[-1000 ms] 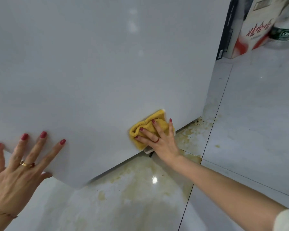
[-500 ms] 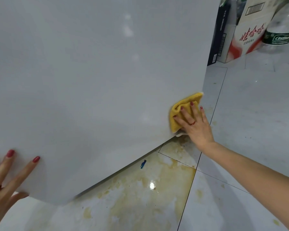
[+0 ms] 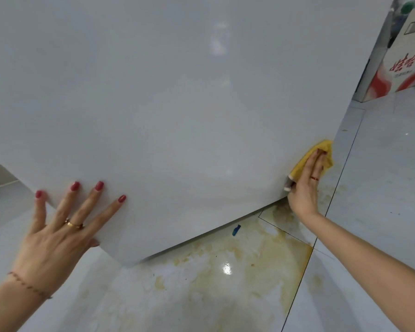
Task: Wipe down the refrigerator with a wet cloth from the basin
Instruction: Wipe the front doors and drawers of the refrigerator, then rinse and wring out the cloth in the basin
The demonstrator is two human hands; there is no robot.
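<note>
obstacle: carton [image 3: 403, 65] right of refrigerator [image 3: 177, 104] | free: floor [image 3: 381, 176] between (stained tiles below)

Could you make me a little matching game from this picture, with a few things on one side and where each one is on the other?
Things:
1. left hand
2. yellow cloth
3. blue scrap
4. red and white carton

Places:
A. on the stained floor by the refrigerator's bottom edge
B. spread flat on the refrigerator's white panel
C. top right, beyond the refrigerator
D. under the right hand, at the panel's lower right corner

Pairs: 1-B, 2-D, 3-A, 4-C
</note>
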